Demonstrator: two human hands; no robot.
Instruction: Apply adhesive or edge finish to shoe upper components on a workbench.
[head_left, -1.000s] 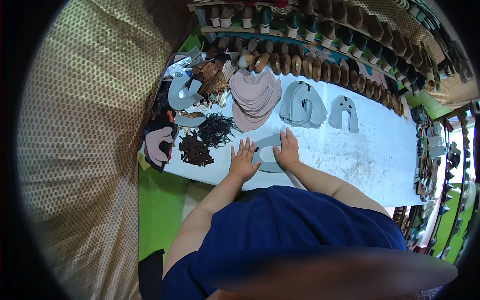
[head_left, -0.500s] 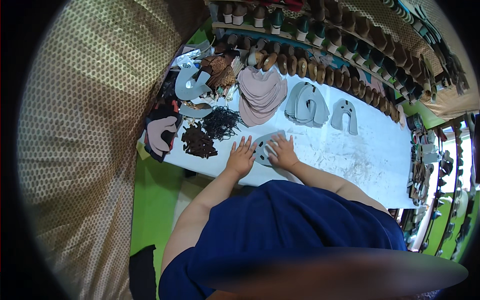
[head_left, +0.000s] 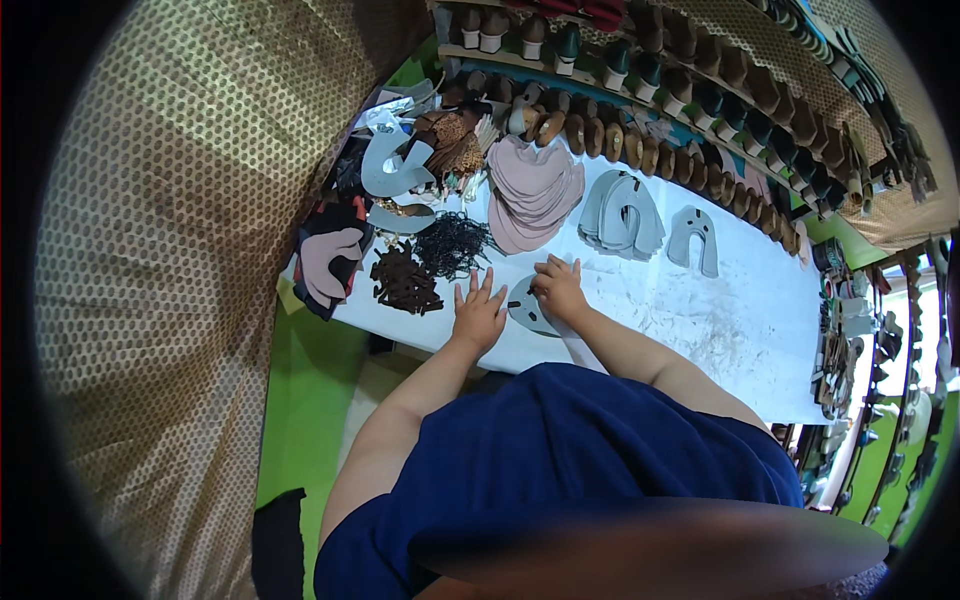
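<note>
A grey curved shoe-upper piece (head_left: 528, 306) with small dark marks lies flat near the table's front edge, between my hands. My left hand (head_left: 480, 315) rests at its left side with fingers spread, holding nothing. Over the right part of the piece is my right hand (head_left: 562, 290), its fingers apart and somewhat bent, fingertips on the grey surface. That hand hides part of the piece. Just left of my left hand are a heap of short dark brown strips (head_left: 405, 280) and a tangle of thin black cords (head_left: 447, 245).
Pink pieces (head_left: 530, 185) lie stacked beyond my hands. Right of them are a grey U-shaped stack (head_left: 620, 215) and a smaller grey one (head_left: 693, 242) on the white table (head_left: 740, 330). Shoes (head_left: 630, 148) line the back edge and shelf. A patterned curtain (head_left: 180, 300) hangs at left.
My right hand has shifted slightly up and left over the grey piece, its fingers more bent. The piece appears turned a little. The whole view has shifted slightly.
</note>
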